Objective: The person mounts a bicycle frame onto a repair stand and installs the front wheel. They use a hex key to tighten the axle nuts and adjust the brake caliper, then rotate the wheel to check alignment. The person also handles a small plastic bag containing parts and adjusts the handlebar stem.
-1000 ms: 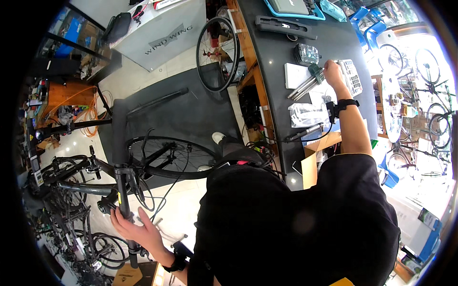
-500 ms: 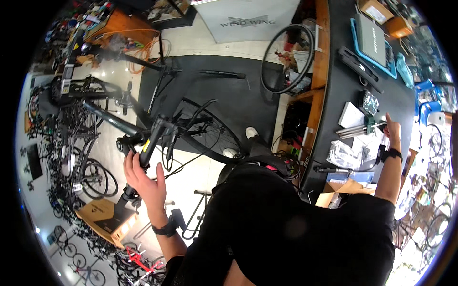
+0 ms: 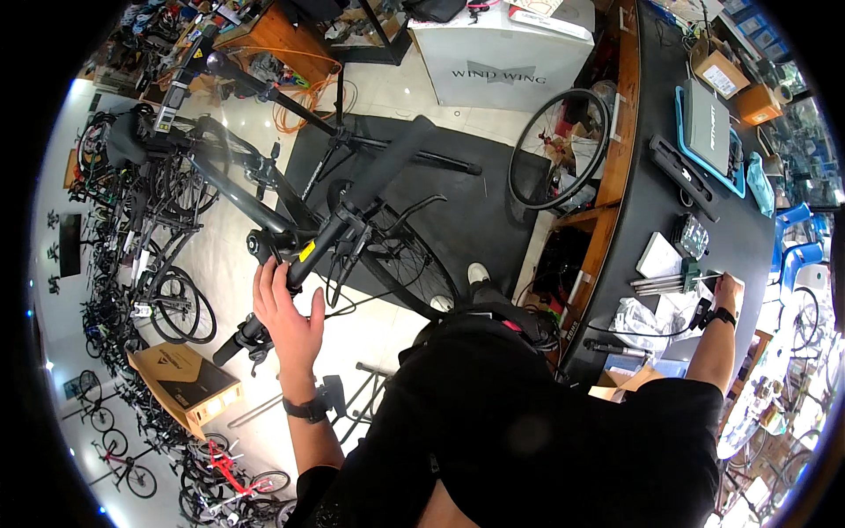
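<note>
Lying just left of R fingers (image 3: 725, 282): metal rods (image 3: 658, 285) in grn holder (image 3: 691, 275).

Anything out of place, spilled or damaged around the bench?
Nothing looks spilled, and the handlebar by the left hand shows no obvious damage. Mildly odd: a loose wheel stands beside the bench, off any bike.

A head-worn fisheye looks down over the bicycle (image 3: 334, 231), torso (image 3: 528, 431) and workbench (image 3: 647, 202).
</note>
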A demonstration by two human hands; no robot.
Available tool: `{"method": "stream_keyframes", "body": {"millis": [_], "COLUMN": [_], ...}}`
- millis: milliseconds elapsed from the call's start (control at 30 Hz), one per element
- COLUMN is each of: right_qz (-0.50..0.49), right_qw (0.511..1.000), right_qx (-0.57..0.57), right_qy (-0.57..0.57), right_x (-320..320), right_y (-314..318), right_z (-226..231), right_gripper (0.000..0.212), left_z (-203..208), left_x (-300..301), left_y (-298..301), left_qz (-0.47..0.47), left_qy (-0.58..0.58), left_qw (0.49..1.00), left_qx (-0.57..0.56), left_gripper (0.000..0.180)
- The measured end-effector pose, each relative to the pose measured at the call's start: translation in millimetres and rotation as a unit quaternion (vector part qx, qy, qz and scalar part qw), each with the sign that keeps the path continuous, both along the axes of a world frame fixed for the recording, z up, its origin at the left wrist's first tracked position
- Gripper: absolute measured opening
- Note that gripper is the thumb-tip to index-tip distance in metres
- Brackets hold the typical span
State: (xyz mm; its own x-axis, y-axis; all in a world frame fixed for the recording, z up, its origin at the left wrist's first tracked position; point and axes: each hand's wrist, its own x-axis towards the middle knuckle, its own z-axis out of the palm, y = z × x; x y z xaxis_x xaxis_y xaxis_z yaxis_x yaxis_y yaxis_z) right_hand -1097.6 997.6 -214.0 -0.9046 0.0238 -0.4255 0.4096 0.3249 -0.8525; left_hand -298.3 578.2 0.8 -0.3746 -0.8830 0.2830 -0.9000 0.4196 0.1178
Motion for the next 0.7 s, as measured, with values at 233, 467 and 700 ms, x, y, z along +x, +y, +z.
{"method": "stream_keyframes", "body": {"millis": [233,467,700], "right_qz": [0.054,-0.033,0.027], "right_qw": [0.994,0.998,0.983], "right_qx": [-0.084,-0.052,0.024], "right_qy": [-0.032,0.014,-0.179], "right_x": [4.9,-19.8,-28.6], "right_y": [6.6,5.1,2.4], "right_z": [-17.8,-30.3,-23.4], "right_gripper": [0.025,0.030,0.041], "left_z": [7.2,9.1,6.8], "left_x": [-4.4,-1.4,-2.8], "left_y": [1.8,8.9,5.0], "left_qz": [0.004,0.028,0.024], "left_qy": [-0.010,-0.001,0.008], "left_qw": [1.000,1.000,1.000], "left_qx": [0.000,0.011,0.013], "left_gripper": [0.062,0.062,0.061]}}
